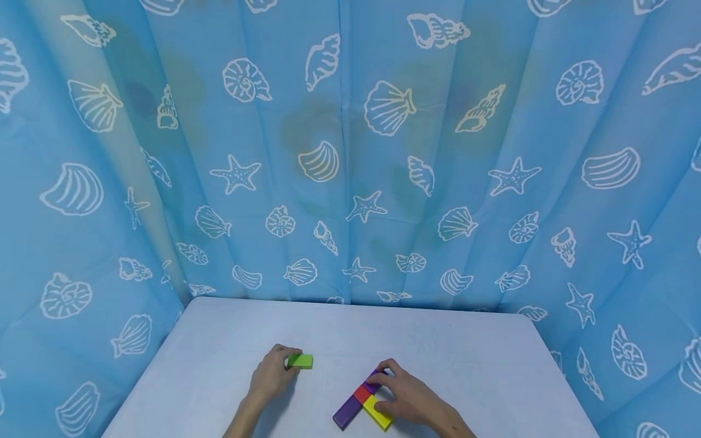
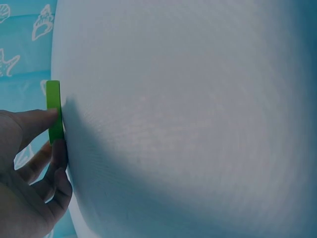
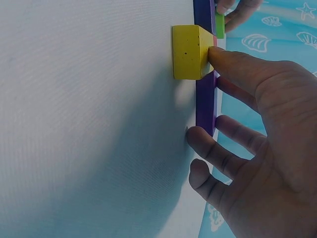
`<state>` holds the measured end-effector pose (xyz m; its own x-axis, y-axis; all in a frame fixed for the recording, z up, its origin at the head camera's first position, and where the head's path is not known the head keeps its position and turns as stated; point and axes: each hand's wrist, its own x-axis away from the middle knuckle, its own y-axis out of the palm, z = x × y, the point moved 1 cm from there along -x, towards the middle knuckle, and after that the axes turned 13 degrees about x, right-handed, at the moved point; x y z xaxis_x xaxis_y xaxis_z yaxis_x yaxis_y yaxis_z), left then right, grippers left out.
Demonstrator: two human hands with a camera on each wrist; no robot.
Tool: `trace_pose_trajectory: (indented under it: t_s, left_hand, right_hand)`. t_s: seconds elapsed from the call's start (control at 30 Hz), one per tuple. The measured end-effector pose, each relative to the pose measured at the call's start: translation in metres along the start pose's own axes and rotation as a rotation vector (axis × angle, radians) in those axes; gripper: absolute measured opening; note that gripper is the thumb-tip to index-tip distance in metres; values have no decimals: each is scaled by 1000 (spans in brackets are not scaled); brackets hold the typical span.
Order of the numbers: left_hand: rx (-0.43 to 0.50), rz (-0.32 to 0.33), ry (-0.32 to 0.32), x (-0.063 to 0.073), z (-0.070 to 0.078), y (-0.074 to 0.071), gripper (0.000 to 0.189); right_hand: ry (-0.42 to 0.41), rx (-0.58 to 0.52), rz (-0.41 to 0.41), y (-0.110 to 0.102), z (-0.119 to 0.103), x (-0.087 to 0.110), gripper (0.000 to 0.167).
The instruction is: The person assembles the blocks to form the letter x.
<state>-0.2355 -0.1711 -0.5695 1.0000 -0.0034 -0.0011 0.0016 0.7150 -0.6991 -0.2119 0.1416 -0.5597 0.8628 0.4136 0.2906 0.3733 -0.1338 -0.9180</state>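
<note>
In the head view my left hand pinches a light green rectangular block by its left part. The left wrist view shows the thumb on one face of this green block and fingers at its lower end. On the right, several blocks touch: a dark purple one, a small red one, a yellow one and a brighter purple one. My right hand has its thumb on the yellow block and fingertips against the brighter purple block, partly covering it.
The blocks lie on a white-covered table. Blue curtains printed with white shells and starfish stand behind the table's far edge and along both sides. A gap of bare table separates the green block from the joined blocks.
</note>
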Motion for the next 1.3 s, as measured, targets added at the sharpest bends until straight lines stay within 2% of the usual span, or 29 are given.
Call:
trace_pose_trajectory:
  t_s: [0.8, 1.3]
  left_hand:
    - [4, 8, 20, 0, -1, 1, 35]
    - [-13, -15, -35, 0, 1, 1, 34]
  right_hand:
    - [-23, -4, 11, 1, 1, 1, 42]
    - [-25, -12, 9, 3, 2, 0, 41]
